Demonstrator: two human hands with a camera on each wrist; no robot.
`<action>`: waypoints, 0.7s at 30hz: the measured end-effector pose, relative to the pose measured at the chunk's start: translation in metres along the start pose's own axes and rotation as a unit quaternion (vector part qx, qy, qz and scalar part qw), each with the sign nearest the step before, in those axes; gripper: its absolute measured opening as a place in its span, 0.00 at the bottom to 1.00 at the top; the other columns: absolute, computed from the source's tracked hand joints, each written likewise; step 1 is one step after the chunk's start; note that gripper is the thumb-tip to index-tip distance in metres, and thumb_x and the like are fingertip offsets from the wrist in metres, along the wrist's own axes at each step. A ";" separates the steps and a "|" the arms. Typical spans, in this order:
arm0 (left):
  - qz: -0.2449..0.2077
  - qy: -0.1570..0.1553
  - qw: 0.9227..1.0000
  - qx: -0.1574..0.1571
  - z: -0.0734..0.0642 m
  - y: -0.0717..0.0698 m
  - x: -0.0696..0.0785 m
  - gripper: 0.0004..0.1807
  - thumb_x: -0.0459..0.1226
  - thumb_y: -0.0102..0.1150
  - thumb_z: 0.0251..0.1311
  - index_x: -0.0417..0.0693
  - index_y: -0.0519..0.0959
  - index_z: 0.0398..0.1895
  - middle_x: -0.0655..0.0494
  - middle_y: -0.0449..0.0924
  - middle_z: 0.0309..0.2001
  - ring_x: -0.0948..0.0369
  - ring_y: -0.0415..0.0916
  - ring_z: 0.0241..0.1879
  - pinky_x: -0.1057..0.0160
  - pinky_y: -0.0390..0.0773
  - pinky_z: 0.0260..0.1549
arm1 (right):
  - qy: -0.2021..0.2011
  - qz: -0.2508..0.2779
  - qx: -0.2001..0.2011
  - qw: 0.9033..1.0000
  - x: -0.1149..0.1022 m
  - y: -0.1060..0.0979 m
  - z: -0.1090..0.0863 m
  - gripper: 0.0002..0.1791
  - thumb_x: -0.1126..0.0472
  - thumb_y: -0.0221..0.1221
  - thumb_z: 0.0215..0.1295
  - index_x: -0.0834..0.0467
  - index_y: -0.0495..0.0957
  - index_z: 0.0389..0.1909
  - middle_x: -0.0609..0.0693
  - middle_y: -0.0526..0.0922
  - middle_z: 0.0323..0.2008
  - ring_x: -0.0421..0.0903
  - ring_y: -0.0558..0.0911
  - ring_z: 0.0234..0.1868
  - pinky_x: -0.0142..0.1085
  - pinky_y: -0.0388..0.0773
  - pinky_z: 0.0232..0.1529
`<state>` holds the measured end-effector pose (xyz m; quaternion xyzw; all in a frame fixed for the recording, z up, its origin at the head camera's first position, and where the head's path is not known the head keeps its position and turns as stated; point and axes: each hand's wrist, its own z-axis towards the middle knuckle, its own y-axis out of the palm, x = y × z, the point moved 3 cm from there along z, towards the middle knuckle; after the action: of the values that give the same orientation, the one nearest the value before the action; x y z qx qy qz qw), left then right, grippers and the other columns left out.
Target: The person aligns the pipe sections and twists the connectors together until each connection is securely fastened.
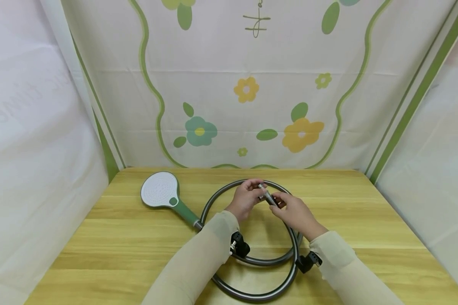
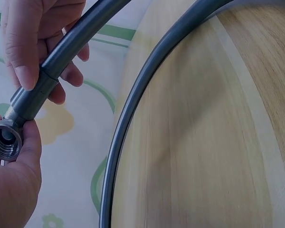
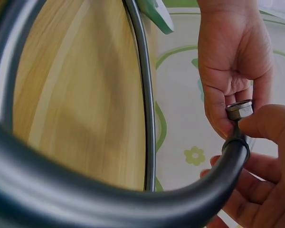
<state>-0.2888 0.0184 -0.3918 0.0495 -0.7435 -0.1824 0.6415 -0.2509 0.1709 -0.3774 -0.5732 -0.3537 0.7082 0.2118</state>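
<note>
A dark grey shower hose (image 1: 259,296) lies looped on the table, and its free end is raised between my two hands. That end carries a silver threaded nut (image 2: 7,148), whose open mouth faces the camera in the left wrist view. My left hand (image 1: 245,198) holds the hose end at the nut, fingers bent around it. Just behind the nut, my right hand (image 1: 295,212) pinches the hose collar (image 2: 34,97) between thumb and fingers. A shower head (image 1: 159,189) with a white face and green handle lies left of the hands, its handle end against the hose.
The light wooden table (image 1: 110,250) reaches back to a white fabric wall (image 1: 213,55) printed with flowers. More fabric walls stand at the left and right sides. Hose loops lie beneath both forearms, close to the black wrist cameras (image 1: 308,262).
</note>
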 end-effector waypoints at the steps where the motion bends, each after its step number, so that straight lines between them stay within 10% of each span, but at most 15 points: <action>1: 0.001 -0.001 1.000 0.000 0.000 0.000 0.000 0.17 0.27 0.57 0.62 0.39 0.75 0.55 0.46 0.76 0.51 0.57 0.77 0.46 0.59 0.79 0.48 | -0.002 -0.005 0.003 1.000 0.000 -0.001 0.000 0.20 0.56 0.61 0.65 0.58 0.76 0.56 0.49 0.82 0.41 0.47 0.79 0.41 0.38 0.77 0.32; 21: 0.004 0.002 1.000 -0.004 0.000 0.003 0.001 0.19 0.27 0.56 0.64 0.36 0.72 0.58 0.42 0.75 0.55 0.56 0.76 0.48 0.58 0.79 0.50 | -0.011 -0.078 0.040 0.996 -0.008 -0.003 0.000 0.16 0.58 0.65 0.61 0.60 0.78 0.47 0.48 0.79 0.32 0.42 0.77 0.30 0.36 0.73 0.26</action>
<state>-0.2879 0.0212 -0.3901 0.0442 -0.7415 -0.1830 0.6440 -0.2492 0.1669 -0.3696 -0.5266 -0.3710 0.7096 0.2855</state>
